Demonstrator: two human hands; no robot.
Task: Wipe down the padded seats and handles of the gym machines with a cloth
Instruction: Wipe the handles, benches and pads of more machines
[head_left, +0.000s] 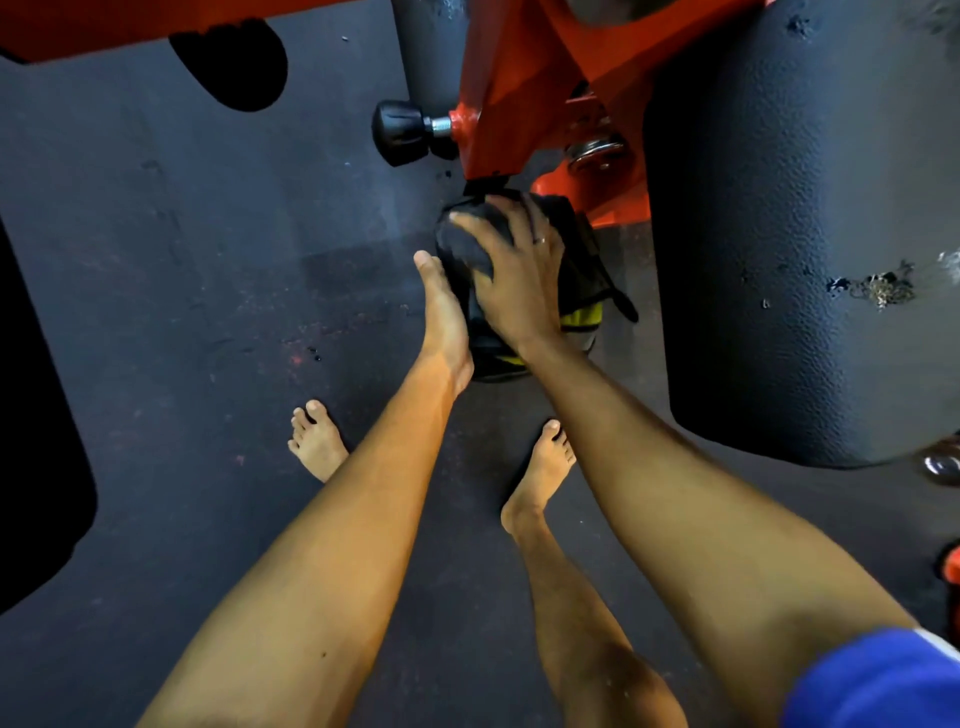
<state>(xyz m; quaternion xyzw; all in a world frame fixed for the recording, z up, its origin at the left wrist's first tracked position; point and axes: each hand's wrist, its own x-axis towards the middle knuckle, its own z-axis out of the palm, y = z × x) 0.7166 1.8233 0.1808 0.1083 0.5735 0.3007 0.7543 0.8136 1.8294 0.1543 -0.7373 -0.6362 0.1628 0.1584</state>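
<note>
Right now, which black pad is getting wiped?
The small roller pad below the orange frame: the right hand presses the cloth on it. The big scuffed pad stands untouched.

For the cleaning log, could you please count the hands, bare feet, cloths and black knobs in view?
Hands: 2, left hand and right hand
Bare feet: 2, left foot and right foot
Cloth: 1
Black knob: 1
Total: 6
</note>
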